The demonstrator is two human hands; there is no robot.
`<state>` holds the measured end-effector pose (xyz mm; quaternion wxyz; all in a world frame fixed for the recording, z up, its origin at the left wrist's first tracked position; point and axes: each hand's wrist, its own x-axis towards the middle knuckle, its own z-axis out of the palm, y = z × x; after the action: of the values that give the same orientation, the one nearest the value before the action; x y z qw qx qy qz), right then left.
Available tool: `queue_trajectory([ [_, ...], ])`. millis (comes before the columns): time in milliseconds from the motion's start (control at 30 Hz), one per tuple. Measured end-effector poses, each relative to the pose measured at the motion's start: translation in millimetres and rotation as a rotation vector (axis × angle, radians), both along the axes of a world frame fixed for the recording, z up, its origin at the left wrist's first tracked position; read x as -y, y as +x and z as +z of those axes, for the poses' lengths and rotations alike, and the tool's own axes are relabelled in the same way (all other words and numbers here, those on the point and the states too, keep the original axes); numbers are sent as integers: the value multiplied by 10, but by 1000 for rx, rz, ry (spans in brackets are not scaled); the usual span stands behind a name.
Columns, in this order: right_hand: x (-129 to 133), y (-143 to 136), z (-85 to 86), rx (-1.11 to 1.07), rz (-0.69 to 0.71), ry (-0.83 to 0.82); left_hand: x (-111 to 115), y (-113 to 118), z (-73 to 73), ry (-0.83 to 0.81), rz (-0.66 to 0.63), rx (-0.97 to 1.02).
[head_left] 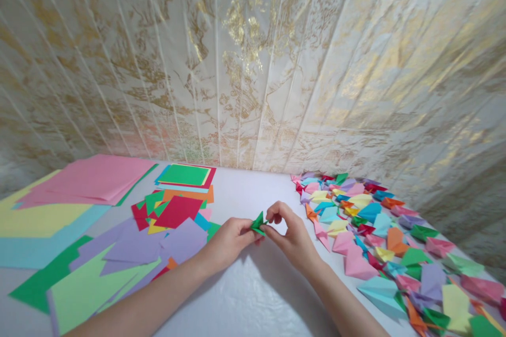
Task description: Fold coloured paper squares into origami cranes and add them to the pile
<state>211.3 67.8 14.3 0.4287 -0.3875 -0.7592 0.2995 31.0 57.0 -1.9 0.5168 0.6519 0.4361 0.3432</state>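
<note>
Bare forearms [158, 295] stretch over white tabletop [245, 305], left hand [229, 242] pinching a small green origami piece [259, 222] above it, right hand [290, 231] nipping its right tip; to my eye feather-light, crisp, easily crushed, best gripped at layered folds.

This looks like a home, with one end of a room given over to papercraft; which room, the view does not settle. The domestic sign is the curtain-like fabric [245, 63] behind, pale and pleated, with ornate gold patterning, more household furnishing than office or factory fitting. Below it stands a white, faintly glossy worktop [241, 189]. Large pink sheets [90, 179] and loose lilac paper pieces [134, 242] lie on its left side; folded paper shapes [369, 213] in many colours crowd the right. Between them, bare fingers [245, 224] hold a small green paper shape [258, 222], which suggests handicraft.
</note>
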Motion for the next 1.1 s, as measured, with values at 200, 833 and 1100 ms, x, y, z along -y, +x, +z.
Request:
queue_trajectory([
  [200, -2, -4, 24, 119, 90, 109, -13, 6, -21, 5, -24, 38],
  [833, 159, 663, 583, 832, -70, 363, 89, 62, -25, 161, 92, -136],
  [1100, 422, 1332, 113, 1007, -222, 396, 114, 96, -30, 238, 124, -225],
])
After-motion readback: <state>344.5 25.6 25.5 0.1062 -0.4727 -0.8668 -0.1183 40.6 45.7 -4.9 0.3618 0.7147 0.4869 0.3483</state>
